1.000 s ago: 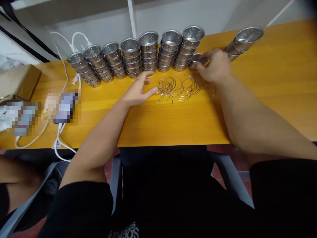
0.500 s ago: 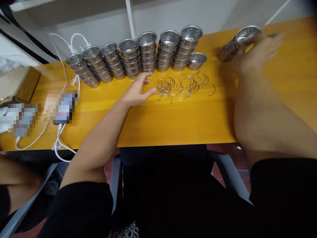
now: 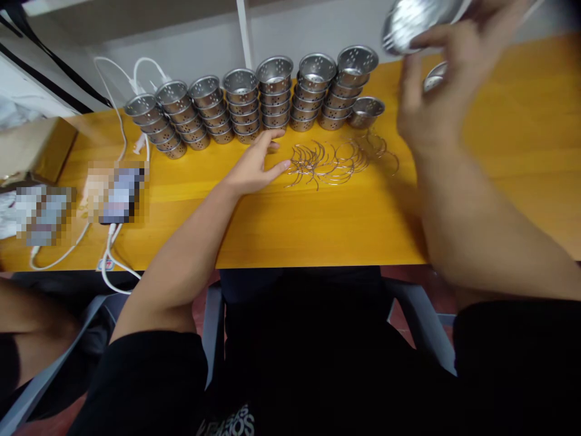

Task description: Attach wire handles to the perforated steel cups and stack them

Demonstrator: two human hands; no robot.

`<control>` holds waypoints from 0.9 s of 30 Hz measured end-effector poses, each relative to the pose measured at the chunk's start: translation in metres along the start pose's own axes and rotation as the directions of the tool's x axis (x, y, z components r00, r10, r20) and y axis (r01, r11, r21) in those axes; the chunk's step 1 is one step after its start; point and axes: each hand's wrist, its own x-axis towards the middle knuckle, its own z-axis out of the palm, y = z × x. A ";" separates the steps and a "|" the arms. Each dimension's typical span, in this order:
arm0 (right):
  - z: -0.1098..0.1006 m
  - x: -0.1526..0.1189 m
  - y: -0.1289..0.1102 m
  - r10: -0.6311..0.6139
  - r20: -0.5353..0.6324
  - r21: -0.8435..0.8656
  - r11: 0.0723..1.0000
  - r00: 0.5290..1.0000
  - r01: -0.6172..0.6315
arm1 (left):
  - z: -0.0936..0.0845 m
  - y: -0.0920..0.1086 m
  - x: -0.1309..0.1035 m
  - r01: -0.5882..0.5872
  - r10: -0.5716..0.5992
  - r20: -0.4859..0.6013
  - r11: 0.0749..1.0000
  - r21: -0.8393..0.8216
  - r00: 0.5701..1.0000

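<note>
Perforated metal cup is in the right hand, pinched by the fingers and raised above the far side of the table. Blur: I cannot tell whether it is one piece or several.

Progress: I count seven stacks standing side by side in a row. One single cup sits upright at the row's right end, beside the tallest-looking stack, with nothing on it. The raised piece is outside the row, as is another cup partly hidden behind the right hand; I cannot tell how many are there.

Left hand: loosely open, grasping nothing, resting near the front of the row. Its thumb is at the edge of the loose curved wires; contact unclear.

Change against the frame half a second back: there, the right hand is low at the right-hand cups; now I have it higher, metal lifted off the table. Left hand, row and wires look unchanged.
</note>
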 end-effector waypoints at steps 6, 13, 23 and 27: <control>0.036 -0.038 -0.072 -0.227 0.402 0.183 0.969 0.887 0.165 | 0.005 -0.003 0.007 -0.026 0.025 -0.049 1.000 -0.001 0.998; 0.056 -0.058 -0.090 -0.220 0.580 0.318 0.948 0.784 0.031 | 0.000 0.011 0.008 -0.075 0.080 -0.099 0.996 0.055 0.992; 0.068 -0.071 -0.089 -0.211 0.589 0.295 0.955 0.780 0.035 | -0.007 0.015 0.012 -0.096 0.104 -0.059 0.987 0.131 0.993; 0.069 -0.067 -0.083 -0.147 0.549 0.301 0.953 0.823 -0.030 | -0.008 0.013 0.012 -0.107 0.115 -0.053 0.985 0.131 0.992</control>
